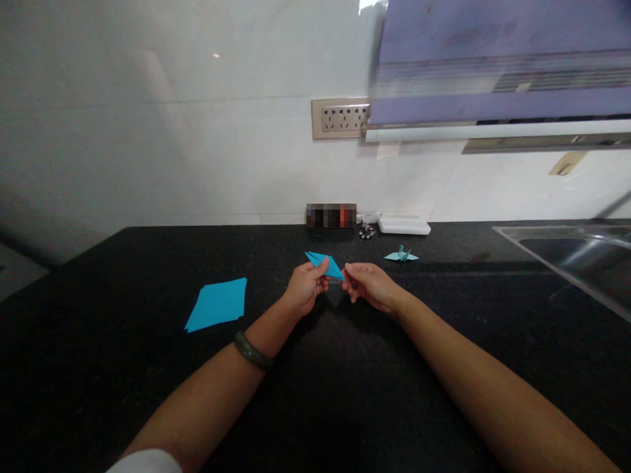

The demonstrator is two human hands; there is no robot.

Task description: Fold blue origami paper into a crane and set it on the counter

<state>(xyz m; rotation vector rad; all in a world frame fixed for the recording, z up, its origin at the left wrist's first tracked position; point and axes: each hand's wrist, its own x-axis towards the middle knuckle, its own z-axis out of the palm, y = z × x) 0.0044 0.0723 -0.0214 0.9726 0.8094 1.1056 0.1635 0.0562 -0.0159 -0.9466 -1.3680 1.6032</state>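
A black speckled stone surface (123, 394) spreads wide, a steel sink (582, 253) set into its right end. A stack of blue square paper sheets (217, 303) lies left of the arms. The left hand (306, 286) and right hand (369, 284) both pinch a folded blue paper diamond (325, 263), raised above the surface. A small finished blue paper crane (401, 255) sits just behind.
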